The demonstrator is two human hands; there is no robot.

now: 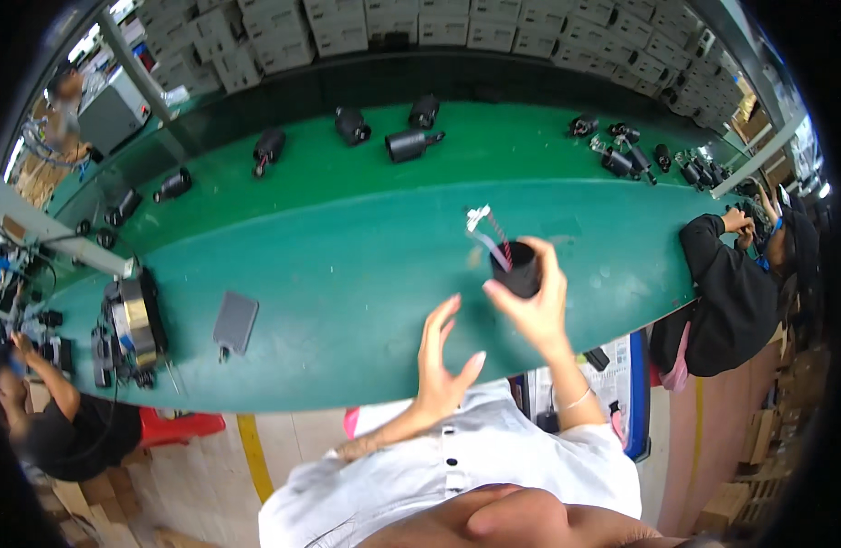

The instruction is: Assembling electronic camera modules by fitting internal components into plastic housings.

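My right hand (546, 310) is closed around a black cylindrical housing (523, 279), thumb on the near left side and fingers along the far right. Out of its open top rise a dark red twisted wire (503, 236) and a pale, clear strip, with a white connector (476, 217) at the upper end. The housing is just over the green table (347, 320); whether its base touches the surface I cannot tell. To its left, near the table's front edge, my left hand (443, 365) stands open, thumb and fingers apart with nothing between them.
A flat dark grey rectangular piece (235, 322) lies left on the table, beyond it a black device with tape rolls (137, 321). Several black cylinders (409, 145) lie along the back green strip. Co-workers sit right (735, 301) and left (69, 437). A blue-edged bin (638, 397) stands below the front edge.
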